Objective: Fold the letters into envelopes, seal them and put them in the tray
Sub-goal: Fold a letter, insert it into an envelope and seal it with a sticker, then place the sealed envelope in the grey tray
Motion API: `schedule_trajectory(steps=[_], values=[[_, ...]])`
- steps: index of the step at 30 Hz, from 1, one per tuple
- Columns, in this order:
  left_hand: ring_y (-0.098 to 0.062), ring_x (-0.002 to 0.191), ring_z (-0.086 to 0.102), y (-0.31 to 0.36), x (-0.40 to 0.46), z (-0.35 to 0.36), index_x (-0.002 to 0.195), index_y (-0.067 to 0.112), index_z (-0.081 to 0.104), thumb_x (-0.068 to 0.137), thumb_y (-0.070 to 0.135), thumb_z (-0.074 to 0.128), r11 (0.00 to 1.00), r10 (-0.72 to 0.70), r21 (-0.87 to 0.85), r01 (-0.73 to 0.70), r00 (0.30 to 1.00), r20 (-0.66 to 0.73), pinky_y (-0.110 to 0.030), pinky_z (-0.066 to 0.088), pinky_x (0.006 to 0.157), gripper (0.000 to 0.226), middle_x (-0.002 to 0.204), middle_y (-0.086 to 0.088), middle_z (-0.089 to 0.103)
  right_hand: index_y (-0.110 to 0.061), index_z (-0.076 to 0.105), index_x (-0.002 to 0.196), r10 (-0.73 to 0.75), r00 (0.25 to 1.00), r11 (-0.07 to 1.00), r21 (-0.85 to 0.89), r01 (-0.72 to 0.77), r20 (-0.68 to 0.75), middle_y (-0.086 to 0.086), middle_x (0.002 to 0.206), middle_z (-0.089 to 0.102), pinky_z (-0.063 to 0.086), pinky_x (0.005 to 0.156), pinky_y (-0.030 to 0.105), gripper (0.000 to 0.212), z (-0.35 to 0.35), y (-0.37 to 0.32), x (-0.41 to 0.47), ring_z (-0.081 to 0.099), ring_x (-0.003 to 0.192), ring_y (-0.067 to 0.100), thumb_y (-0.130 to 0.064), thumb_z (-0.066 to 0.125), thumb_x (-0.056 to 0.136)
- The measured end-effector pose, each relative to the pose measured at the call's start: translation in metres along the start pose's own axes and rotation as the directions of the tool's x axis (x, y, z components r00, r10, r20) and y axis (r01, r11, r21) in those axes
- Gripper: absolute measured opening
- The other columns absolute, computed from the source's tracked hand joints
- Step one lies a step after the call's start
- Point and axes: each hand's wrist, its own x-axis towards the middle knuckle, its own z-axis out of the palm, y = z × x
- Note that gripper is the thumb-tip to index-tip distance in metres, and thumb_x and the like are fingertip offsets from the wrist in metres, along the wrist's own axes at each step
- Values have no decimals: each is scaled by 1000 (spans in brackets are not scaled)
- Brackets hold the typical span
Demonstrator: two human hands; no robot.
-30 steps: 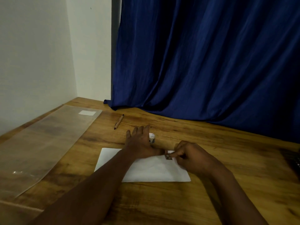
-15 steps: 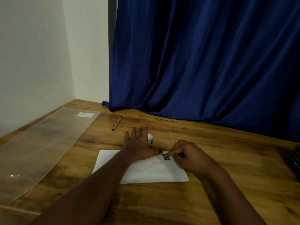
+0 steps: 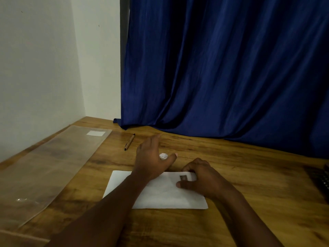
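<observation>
White envelope (image 3: 160,195) is lying flat on the wooden table (image 3: 240,166). It is being pressed by the curled fingers of the right hand (image 3: 201,177) beside a small stamp (image 3: 183,177). Left hand (image 3: 151,157) — fingers spread, relaxed — is being held over a small white cap (image 3: 163,155) by the thumb.

Wooden table (image 3: 231,175) bears envelope (image 3: 160,195), pen (image 3: 129,142), plastic sheet (image 3: 53,172).
</observation>
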Motion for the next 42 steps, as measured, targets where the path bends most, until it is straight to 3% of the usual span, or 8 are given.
schedule_trajectory(steps=[5, 10, 15, 28, 32, 35, 38, 42], values=[[-16, 119, 50, 11, -4, -9, 139, 20, 53, 83, 55, 64, 971, 239, 19, -239, 954, -179, -37, 40, 101, 67, 129, 2, 57, -30, 63, 92, 49, 999, 949, 313, -43, -9, -10, 95, 70, 55, 69, 31, 44, -3, -2, -2, 64, 85, 5, -50, 91, 64], [-3, 72, 58, 20, -13, -21, 103, 28, 71, 93, 47, 59, 938, 347, -24, -346, 938, 9, -16, 42, 66, 25, 79, 16, 63, -15, 69, 89, -25, 998, 809, 588, -11, 53, 3, 92, 76, 57, 67, 30, 30, -10, 0, -5, 69, 77, 11, -17, 93, 70], [-10, 57, 55, 19, -20, -39, 78, 26, 70, 99, 58, 43, 881, 372, 256, -397, 918, 141, -21, 34, 51, 47, 64, 11, 62, -11, 67, 90, -11, 998, 662, 749, -35, 56, 14, 91, 75, 58, 68, 37, 33, -17, 4, -13, 71, 80, 28, -6, 92, 70], [-7, 45, 43, 60, -36, -100, 61, 27, 49, 101, 56, 42, 739, 572, 373, -562, 815, 95, -26, 23, 47, 51, 51, 9, 50, -20, 77, 109, -211, 973, 913, 374, 161, 97, -5, 96, 78, 56, 69, 22, 28, -66, -56, -48, 72, 81, 7, -36, 81, 86], [-16, 79, 60, 89, -28, -103, 87, 26, 68, 103, 49, 45, 686, 669, 364, -630, 743, 25, -36, 47, 74, 36, 85, 7, 68, -22, 76, 90, -196, 980, 927, 333, 173, 36, -10, 79, 75, 52, 65, 24, 3, -89, -52, -63, 66, 70, 2, -24, 78, 90], [-21, 120, 52, 106, -32, -100, 121, 21, 65, 95, 41, 60, 754, 640, 310, -579, 754, -148, -50, 32, 114, 32, 127, -1, 61, -13, 77, 98, -47, 995, 937, 343, 73, -84, 2, 89, 79, 58, 66, 32, 14, -113, -27, -83, 72, 74, 13, -25, 78, 89], [-22, 135, 43, 122, -46, -80, 134, 19, 54, 95, 39, 61, 855, 514, 65, -514, 824, -239, -49, 28, 119, 44, 142, -2, 50, -8, 77, 99, 106, 973, 913, 407, -13, -207, 8, 91, 79, 61, 70, 35, 18, -139, 9, -113, 73, 74, 17, -23, 78, 89], [-20, 142, 34, 145, -63, -26, 144, 24, 41, 98, 52, 44, 915, 397, -77, -396, 918, -13, -43, 32, 117, 54, 153, 0, 37, -12, 76, 91, 264, 910, 872, 483, -82, -321, 3, 83, 79, 58, 65, 26, 12, -175, 55, -165, 72, 67, 11, -24, 77, 90]])
